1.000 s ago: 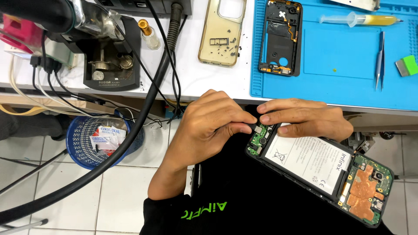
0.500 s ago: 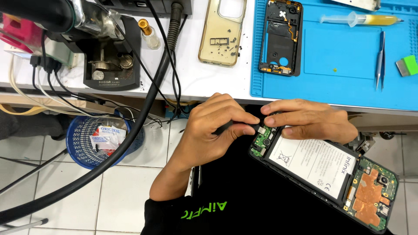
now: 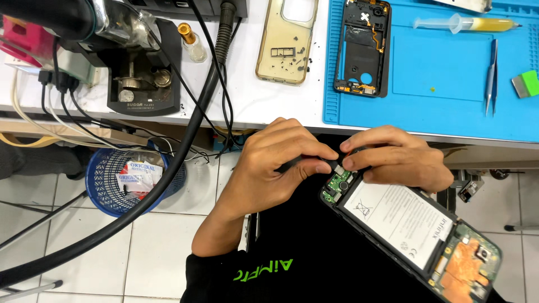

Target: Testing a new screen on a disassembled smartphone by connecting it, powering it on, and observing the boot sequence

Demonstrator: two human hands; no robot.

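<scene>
An opened phone (image 3: 412,227) with its back off lies across my lap, showing a white battery and green and orange circuit boards. My left hand (image 3: 278,163) pinches a small dark tool whose tip meets the phone's near corner by the small green board. My right hand (image 3: 396,157) grips that same end of the phone, thumb and forefinger pressed at the corner, touching my left fingertips.
On the white bench (image 3: 247,95) lie a clear phone case (image 3: 287,39), a blue mat (image 3: 443,73) with a black phone frame (image 3: 363,47), a syringe (image 3: 466,23), tweezers (image 3: 492,76) and a green scraper (image 3: 528,83). A black stand (image 3: 143,78), thick cables and a blue basket (image 3: 132,179) sit left.
Both hands and the phone have shifted slightly right and down in view. The fingertips stay pinched together at the phone's corner.
</scene>
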